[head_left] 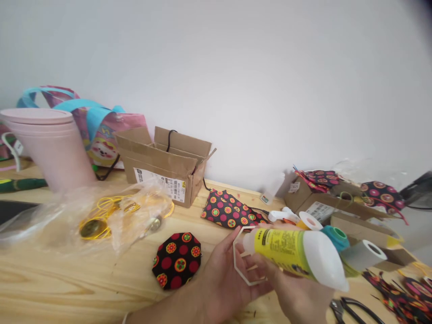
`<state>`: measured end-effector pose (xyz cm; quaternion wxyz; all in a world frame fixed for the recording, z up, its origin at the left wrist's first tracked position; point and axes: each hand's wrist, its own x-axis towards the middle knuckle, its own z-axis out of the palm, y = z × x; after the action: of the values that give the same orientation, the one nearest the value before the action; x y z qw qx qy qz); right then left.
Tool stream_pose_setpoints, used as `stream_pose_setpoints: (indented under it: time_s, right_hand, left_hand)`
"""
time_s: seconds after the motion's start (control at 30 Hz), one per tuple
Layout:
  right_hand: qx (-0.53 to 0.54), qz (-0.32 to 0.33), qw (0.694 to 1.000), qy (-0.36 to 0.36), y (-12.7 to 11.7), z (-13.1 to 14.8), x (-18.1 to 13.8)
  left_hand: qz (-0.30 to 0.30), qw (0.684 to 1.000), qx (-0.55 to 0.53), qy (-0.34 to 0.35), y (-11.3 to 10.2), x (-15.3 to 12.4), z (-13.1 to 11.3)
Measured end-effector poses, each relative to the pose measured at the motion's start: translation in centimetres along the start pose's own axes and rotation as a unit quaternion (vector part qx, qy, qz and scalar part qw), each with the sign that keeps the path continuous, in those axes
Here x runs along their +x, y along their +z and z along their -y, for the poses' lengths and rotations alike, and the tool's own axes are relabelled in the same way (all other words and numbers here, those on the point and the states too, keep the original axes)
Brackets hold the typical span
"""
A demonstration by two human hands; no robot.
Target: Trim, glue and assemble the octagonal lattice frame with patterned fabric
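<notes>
My left hand (224, 274) holds a thin white octagonal frame (240, 270) by its edge, palm turned up. My right hand (290, 288) is closed around a white glue bottle (286, 249) with a yellow label, tipped so that its nozzle end points left at the frame's upper edge. Whether the nozzle touches the frame or any glue comes out, I cannot tell. Left of my hands, an octagonal patterned fabric piece (177, 261) in black with red and orange circles lies flat on the wooden table (84, 288). Behind the frame lies a larger piece of the same patterned fabric (229, 210).
An open cardboard box (162, 166) stands behind, beside a pink cup (50, 148) and a plastic bag (128, 220) with yellow cords. A glue gun (283, 215), tape rolls (362, 254), another fabric-filled box (313, 198) and black-handled scissors (354, 310) occupy the right side.
</notes>
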<state>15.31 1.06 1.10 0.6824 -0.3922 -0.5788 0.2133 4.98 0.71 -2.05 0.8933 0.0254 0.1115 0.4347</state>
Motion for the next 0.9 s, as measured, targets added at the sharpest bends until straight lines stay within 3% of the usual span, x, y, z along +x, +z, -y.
stream_pose_setpoints:
  time_s: [0.13,0.27,0.57,0.77,0.9]
  right_hand:
    - [-0.002,-0.11,0.993,0.038,-0.3,-0.7,0.7]
    - [0.054,-0.168,0.984,0.008,-0.5,-0.8,1.5]
    - [0.051,-0.171,0.984,0.013,-0.5,-0.1,1.3]
    - [0.035,-0.105,0.993,0.047,-0.8,-0.1,1.0]
    - [0.0,-0.104,0.993,0.058,-0.7,0.0,1.0]
  left_hand:
    - [0.006,1.0,-0.008,-0.002,-0.2,0.1,0.0]
    - [0.028,0.999,-0.022,-0.023,-0.3,0.0,-0.2]
    - [0.032,0.999,-0.025,-0.008,0.0,-0.1,-0.7]
    - [0.019,1.0,-0.015,0.0,0.1,-0.2,-0.5]
    - [0.018,1.0,-0.005,0.016,0.1,-0.1,-0.2]
